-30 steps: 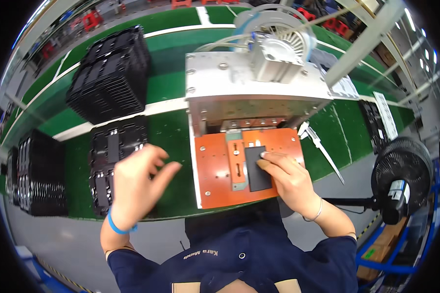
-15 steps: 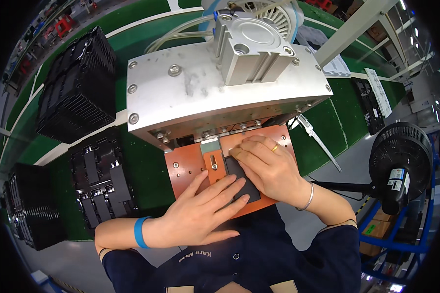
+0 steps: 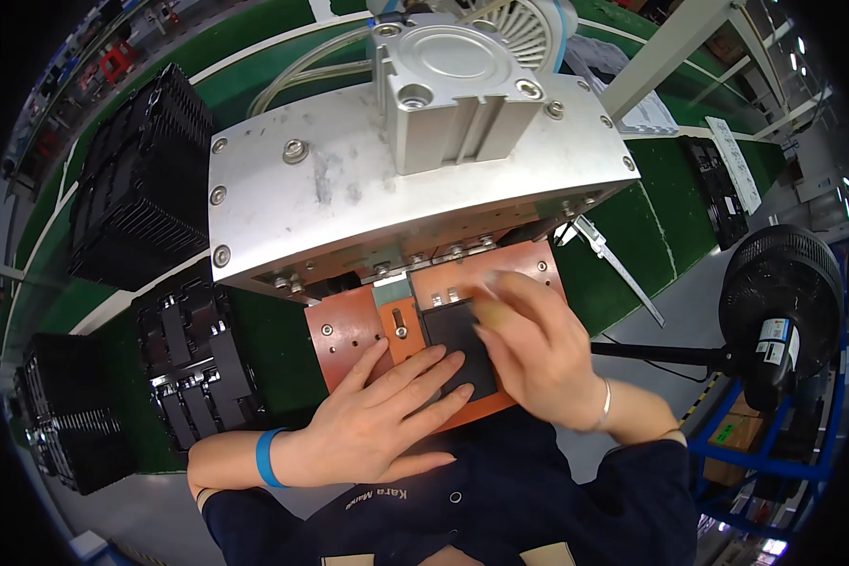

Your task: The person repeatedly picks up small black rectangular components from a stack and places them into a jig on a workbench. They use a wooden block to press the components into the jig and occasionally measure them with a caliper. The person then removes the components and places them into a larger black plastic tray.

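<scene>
A flat black rectangular piece (image 3: 455,330) with small metal tabs (image 3: 443,297) at its far end lies on an orange fixture plate (image 3: 344,325). My left hand (image 3: 382,415), with a blue wristband, rests on its left near part, fingers stretched out and spread. Over the piece's right edge is my right hand (image 3: 547,358); motion smears its curled fingers, so whether they hold anything cannot be told. An orange slotted block (image 3: 402,332) with a screw sits against the piece's left side.
A silver metal press housing (image 3: 349,160) topped by a cylinder block (image 3: 457,90) overhangs the plate. Black tray stacks (image 3: 141,179) and black parts in a tray (image 3: 198,363) stand left. At right are a caliper (image 3: 618,269) and a black fan (image 3: 778,311).
My right hand has drawn back from the metal tabs toward the right and nearer me, uncovering them. My left hand stays flat on the black piece. The whole view has shifted slightly.
</scene>
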`<state>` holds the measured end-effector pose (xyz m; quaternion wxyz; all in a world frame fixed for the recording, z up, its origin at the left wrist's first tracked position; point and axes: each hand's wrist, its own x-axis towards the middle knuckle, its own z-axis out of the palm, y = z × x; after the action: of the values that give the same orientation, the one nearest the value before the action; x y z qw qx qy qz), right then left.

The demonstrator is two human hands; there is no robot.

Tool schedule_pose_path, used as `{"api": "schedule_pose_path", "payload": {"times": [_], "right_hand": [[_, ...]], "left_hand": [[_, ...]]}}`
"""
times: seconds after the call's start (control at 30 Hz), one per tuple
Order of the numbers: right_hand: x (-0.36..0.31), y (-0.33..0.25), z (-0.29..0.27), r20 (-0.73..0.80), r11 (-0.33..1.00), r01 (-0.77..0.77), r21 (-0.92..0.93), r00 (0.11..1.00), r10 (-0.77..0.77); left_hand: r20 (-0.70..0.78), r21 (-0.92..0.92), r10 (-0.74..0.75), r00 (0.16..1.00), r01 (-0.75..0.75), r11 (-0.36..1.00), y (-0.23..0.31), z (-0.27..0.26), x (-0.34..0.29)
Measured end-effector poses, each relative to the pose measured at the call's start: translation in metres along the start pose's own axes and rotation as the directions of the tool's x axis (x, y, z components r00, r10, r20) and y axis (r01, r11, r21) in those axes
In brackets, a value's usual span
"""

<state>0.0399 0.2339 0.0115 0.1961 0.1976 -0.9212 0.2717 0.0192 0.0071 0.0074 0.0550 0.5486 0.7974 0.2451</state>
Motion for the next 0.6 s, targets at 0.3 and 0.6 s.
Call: {"api": "schedule_pose_path", "payload": {"times": [0.3,0.6], "right_hand": [[-0.018,-0.004,-0.019,0.27,0.912,-0.172,0.372,0.96,0.071],[0.0,0.003,-0.022,0.363,0.969,-0.051,0.24,0.931,-0.04]], "left_hand": [[-0.028,-0.088,-0.042,0.999,0.04,0.995,-0.01,-0.006,-0.004],[-0.023,-0.052,-0.062,0.998,0.061,0.997,-0.023,-0.006,0.001]]}}
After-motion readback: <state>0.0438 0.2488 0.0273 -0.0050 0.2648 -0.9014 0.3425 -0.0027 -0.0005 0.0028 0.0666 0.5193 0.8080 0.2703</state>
